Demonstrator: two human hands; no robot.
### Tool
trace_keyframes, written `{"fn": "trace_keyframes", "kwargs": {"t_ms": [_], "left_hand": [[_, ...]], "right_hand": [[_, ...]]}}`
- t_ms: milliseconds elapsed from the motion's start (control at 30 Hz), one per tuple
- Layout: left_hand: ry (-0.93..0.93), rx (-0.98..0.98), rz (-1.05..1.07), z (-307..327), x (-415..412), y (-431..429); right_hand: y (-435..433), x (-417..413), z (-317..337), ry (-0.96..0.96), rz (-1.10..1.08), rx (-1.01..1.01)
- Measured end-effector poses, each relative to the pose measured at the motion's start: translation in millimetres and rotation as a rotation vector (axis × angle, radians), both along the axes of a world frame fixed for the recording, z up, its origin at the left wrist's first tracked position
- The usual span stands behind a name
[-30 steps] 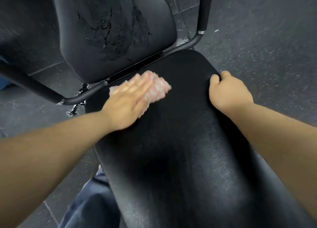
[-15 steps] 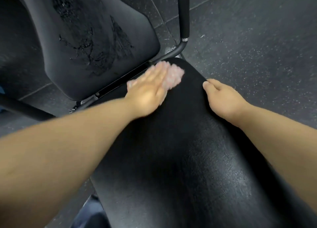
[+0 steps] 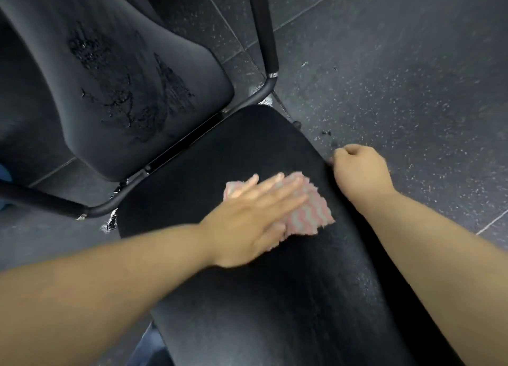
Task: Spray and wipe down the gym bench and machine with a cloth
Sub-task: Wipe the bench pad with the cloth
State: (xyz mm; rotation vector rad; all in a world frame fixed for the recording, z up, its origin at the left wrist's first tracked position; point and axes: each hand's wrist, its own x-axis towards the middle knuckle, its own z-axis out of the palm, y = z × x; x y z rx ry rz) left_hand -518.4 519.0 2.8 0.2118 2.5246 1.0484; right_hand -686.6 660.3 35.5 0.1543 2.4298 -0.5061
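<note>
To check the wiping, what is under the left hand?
A pink-and-grey cloth lies under the left hand, on the black bench seat. The palm covers part of the cloth.

The long black padded gym bench (image 3: 275, 297) stands on speckled dark rubber floor (image 3: 412, 90); a pink-and-grey wavy-striped cloth (image 3: 310, 217) lies flat on it, under my left hand (image 3: 247, 225).

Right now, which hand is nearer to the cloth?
Left. The left hand lies flat on the cloth, pressing it to the seat; the right hand grips the seat's right edge, beside the cloth but not touching it.
</note>
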Motion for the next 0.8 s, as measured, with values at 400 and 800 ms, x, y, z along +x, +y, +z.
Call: {"fn": "trace_keyframes", "kwargs": {"t_ms": [400,800], "left_hand": [[-0.201,-0.143,0.622,-52.8,-70.4,-52.4],[-0.534,-0.539,0.856,-15.7,110.4,-67.1]], "right_hand": [[1.2,1.5,0.8,0.058,0.174,0.017],[-9.7,36.9,8.7,0.347,0.673,0.286]]}}
